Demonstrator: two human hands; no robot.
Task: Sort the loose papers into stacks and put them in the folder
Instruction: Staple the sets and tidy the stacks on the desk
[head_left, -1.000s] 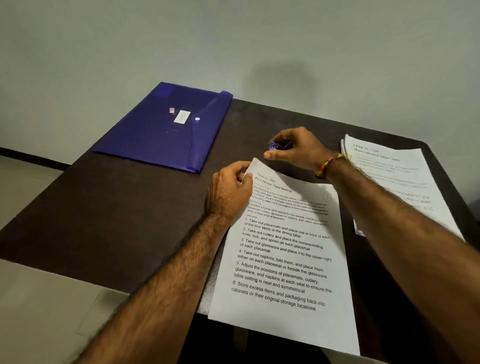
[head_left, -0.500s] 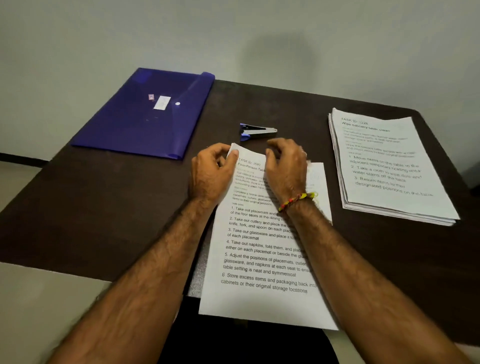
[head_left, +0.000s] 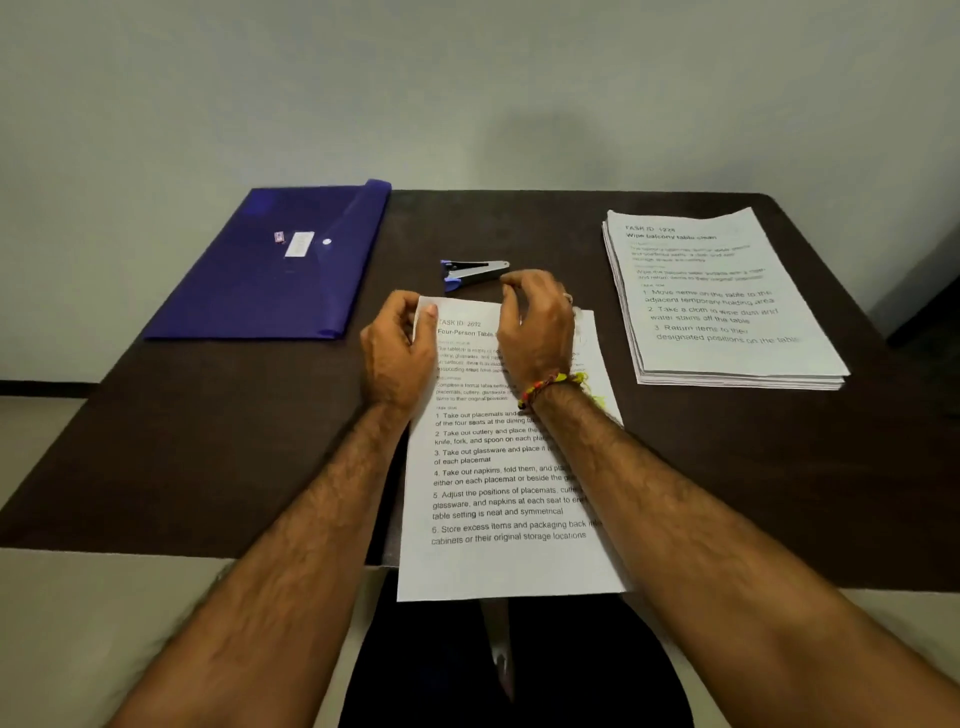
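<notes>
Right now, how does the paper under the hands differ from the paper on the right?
The centre paper looks thin; the right stack is thick. The centre paper overhangs the near table edge; the stack lies fully on the table. Only the centre paper is touched. Both are white printed sheets.

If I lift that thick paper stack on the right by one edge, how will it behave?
The stack would probably sag, and its sheets could fan apart: its edges already look slightly uneven and no clip shows. It likely slides easily on the smooth table.
</notes>
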